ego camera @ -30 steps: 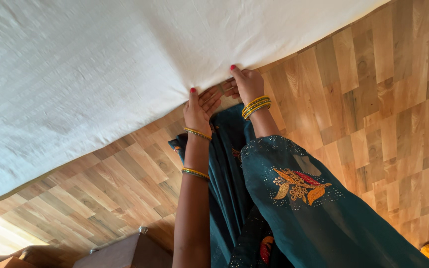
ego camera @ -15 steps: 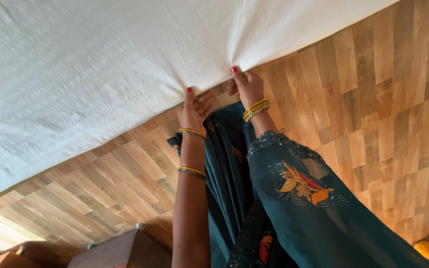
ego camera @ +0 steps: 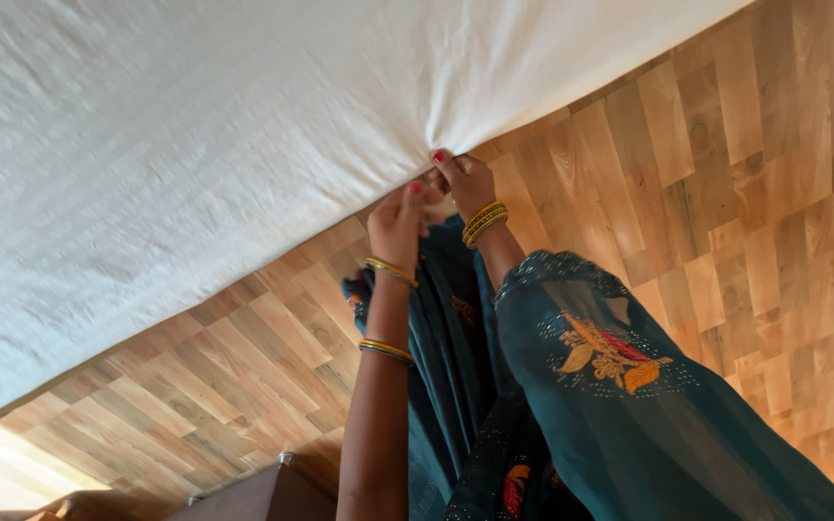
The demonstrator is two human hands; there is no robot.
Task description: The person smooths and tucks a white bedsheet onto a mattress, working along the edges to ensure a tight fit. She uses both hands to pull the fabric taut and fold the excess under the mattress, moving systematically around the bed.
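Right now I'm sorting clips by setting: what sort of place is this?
Probably a room in a home, perhaps a bedroom. A large white sheet is stretched over a wide flat surface like a mattress, the floor is wood-pattern planks, and both hands, left and right, gather the sheet's edge.

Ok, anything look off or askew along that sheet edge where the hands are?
Only the white sheet itself: its edge is bunched into a gathered point with creases fanning out where the right hand and left hand pinch it, while the rest lies fairly flat. No tear, stain or spill shows on the sheet or the wooden floor.
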